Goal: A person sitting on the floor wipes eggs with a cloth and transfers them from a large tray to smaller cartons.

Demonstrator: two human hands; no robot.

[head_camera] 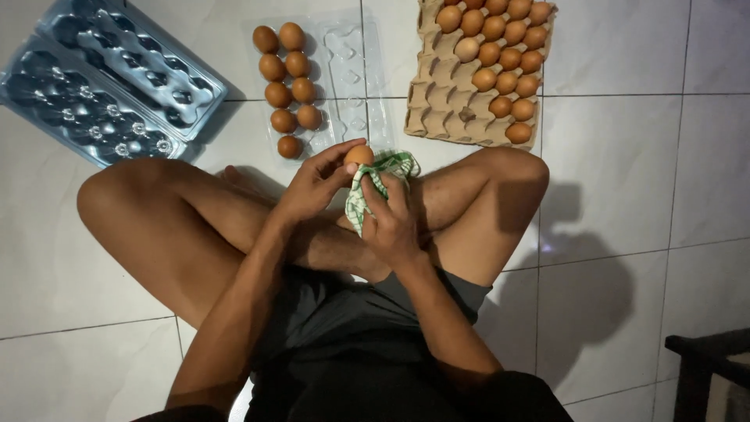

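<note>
**Nine eggs packed, many left**

Left hand (312,187) pinches an egg (359,155) against the cloth (383,176) gripped by the right hand (394,223). Just beyond, the clear carton (351,70) holds nine; the cardboard tray (437,101) beyond the right hand looks over half full.

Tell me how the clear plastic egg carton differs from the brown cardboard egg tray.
The clear plastic egg carton is see-through and narrow, lying open with brown eggs in two columns; the brown cardboard egg tray is opaque and wider, with eggs crowded on its right side and its left cups bare. Both lie on the white tiled floor.
</note>
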